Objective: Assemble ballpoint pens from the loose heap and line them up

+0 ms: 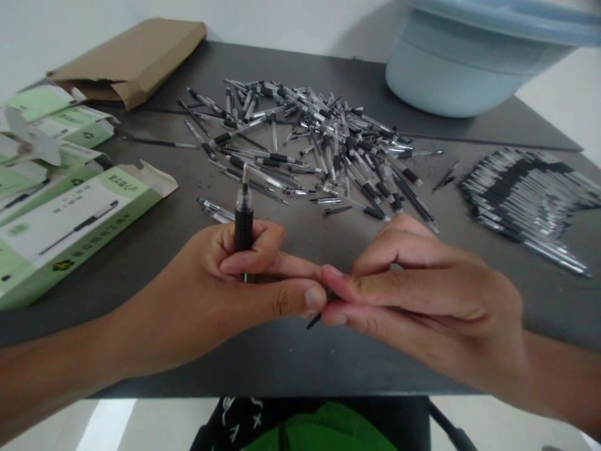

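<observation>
My left hand (pixel 256 275) is closed around an uncapped pen (pixel 243 228), its black ribbed grip standing upright and its tip pointing up. The pen's lower end is hidden behind my fingers. Between thumb and fingertips, my right hand (pixel 422 288) pinches a small black pen cap (pixel 315 321), whose narrow clip points down to the left. My left thumb and forefinger meet the right fingertips at this cap. Just beyond my hands lies a loose pile of pens and pen parts (pixel 323 131), clear barrels and black grips mixed together.
Green and white pen boxes (pixel 89 219) are stacked at the left, with a brown paper bag (pixel 136 53) behind them. Neatly laid pens (pixel 535 200) fan out at the right. A light blue basin (pixel 451 69) stands at the back right of the dark table (pixel 263 369).
</observation>
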`<state>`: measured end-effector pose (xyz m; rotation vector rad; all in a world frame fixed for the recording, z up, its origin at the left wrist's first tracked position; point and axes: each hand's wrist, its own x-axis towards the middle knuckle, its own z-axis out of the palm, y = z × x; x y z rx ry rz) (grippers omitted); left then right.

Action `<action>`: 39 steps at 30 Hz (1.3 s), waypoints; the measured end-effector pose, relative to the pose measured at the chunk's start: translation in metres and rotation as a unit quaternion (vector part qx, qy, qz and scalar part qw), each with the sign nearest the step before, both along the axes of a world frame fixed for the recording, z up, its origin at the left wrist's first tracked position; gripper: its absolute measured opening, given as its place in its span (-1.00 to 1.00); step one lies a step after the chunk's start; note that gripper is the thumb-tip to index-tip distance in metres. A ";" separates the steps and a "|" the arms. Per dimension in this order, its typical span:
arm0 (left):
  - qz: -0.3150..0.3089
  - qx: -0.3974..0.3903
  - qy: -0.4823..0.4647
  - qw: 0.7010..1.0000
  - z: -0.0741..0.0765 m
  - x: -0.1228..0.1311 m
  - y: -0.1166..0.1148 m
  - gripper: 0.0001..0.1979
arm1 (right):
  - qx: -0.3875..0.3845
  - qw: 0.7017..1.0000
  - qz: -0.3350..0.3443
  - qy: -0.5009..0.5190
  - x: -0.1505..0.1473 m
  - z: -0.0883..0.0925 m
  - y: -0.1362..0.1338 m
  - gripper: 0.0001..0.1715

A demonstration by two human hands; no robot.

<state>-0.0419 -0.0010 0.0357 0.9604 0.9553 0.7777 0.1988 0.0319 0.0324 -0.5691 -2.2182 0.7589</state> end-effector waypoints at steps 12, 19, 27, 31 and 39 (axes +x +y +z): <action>0.094 -0.054 -0.136 0.985 -0.008 0.010 0.000 -0.39 | 0.174 0.980 -0.091 -0.013 -0.008 -0.004 0.002 -0.41; 0.140 -0.012 -0.146 0.979 -0.014 0.009 0.001 -0.37 | 0.196 0.977 -0.086 -0.016 -0.014 -0.007 0.007 -0.44; 0.108 0.001 -0.168 0.980 -0.014 0.008 0.001 -0.40 | 0.164 0.985 -0.055 0.023 -0.018 -0.012 0.009 -0.51; 0.089 0.006 -0.191 0.978 -0.014 0.007 0.001 -0.42 | 0.164 0.985 -0.045 0.008 -0.014 -0.008 0.008 -0.54; 0.077 -0.003 -0.182 0.980 -0.015 0.005 -0.001 -0.40 | 0.198 0.978 -0.041 -0.049 -0.007 -0.002 0.008 -0.56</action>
